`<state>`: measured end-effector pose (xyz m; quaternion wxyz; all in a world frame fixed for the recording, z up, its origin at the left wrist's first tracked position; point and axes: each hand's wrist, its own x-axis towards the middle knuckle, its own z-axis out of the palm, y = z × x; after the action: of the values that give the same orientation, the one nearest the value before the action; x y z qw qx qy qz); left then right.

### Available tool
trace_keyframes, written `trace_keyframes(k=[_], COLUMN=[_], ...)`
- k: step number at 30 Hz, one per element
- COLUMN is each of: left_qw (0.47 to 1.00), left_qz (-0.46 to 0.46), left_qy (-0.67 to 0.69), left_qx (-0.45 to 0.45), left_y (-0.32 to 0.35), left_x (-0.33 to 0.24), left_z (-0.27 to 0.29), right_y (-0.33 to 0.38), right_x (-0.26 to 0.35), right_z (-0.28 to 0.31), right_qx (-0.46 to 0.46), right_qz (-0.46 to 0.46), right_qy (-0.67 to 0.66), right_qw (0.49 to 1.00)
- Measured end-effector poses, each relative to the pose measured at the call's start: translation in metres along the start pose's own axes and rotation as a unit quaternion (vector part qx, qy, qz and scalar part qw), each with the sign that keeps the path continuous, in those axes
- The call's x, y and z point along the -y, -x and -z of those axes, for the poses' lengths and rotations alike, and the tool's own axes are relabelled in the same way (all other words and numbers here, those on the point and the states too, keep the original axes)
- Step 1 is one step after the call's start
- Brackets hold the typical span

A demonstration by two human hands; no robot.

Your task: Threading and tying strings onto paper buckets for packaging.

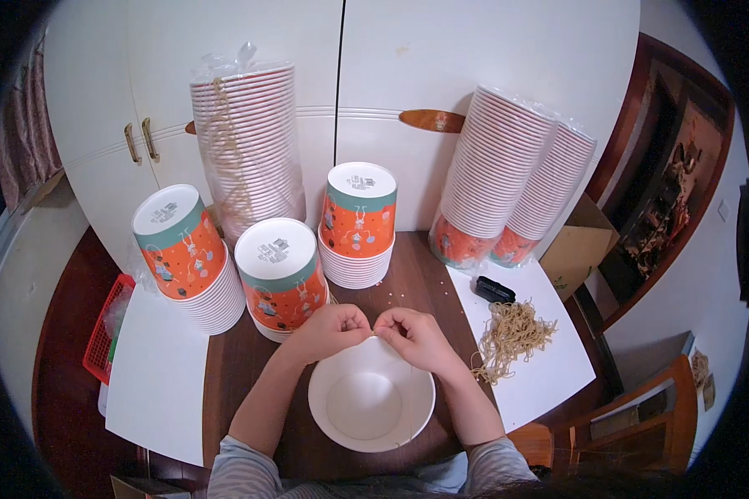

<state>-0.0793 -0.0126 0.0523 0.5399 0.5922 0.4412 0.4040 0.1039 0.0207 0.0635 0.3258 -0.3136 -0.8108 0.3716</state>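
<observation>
White cabinet doors (491,50) stand behind the brown-and-white table (420,299). Three plastic-wrapped paper-bucket stacks (250,141) rise near them; three upturned orange-and-teal bucket stacks (359,220) bear dark base printing. Before the person, mouth up, is one white paper bucket (364,407). Tan cords (518,333) lie heaped rightward. Left hand (334,331) and right hand (416,337) pinch, fingertips closed, at its far rim; what they grip, I cannot tell.
</observation>
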Motion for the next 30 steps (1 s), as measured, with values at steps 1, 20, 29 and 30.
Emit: trace_keyframes(k=[1, 20, 29, 30], left_qw=[1.0, 0.998, 0.981, 0.971], left_qz=[0.0, -0.027, -0.097, -0.118], left_qy=[0.0, -0.038, -0.135, -0.175], left_qx=[0.0, -0.046, -0.098, -0.112], left_y=[-0.001, -0.003, -0.001, -0.001], left_x=[0.001, 0.003, -0.002, -0.003], left_z=[0.0, 0.0, -0.003, -0.003], right_y=[0.0, 0.0, 0.0, 0.0], right_x=[0.0, -0.003, -0.004, -0.004], right_z=[0.0, -0.002, -0.003, -0.003], right_qx=[0.0, 0.015, 0.02, 0.02], right_qz=[-0.001, -0.001, 0.027, 0.027], right_qy=[-0.002, 0.035, 0.069, 0.069], right_qw=[1.0, 0.999, 0.997, 0.997])
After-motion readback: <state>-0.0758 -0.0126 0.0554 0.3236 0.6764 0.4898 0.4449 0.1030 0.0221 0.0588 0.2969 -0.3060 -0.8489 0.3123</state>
